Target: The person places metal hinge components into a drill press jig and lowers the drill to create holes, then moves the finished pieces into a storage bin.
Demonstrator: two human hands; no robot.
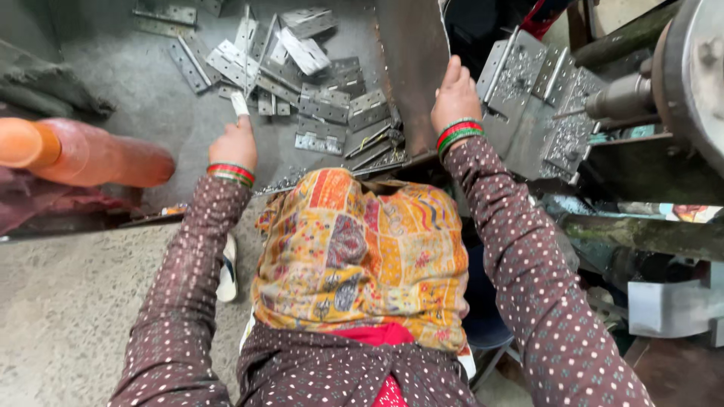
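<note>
- Leftmost, an orange plastic bottle with a rounded cap is seen lying on its side on the grey concrete floor, well apart from the work.
- Next, the left hand is seen with its fingers closed around one small pale flat metal plate, which sticks up out of the fist at the near edge of the pile.
- The plate is best pinched by its edges and lifted straight, it is judged, so that its neighbours are not dragged along and sharp corners are kept off the skin.
- Just beyond, a loose heap of grey stamped steel hinge plates is spread over the floor; the pieces are flat, rectangular, punched with small holes, dull and overlapping at all angles.
- In the middle, a patterned yellow and orange cloth is draped over the lap.
- To the right, the right hand is laid on the edge of a rusty brown sheet-metal chute; its fingers are curled over that edge, holding nothing else.
- Further right, a stack of perforated grey metal plates is set by a heavy dark press machine.
</note>
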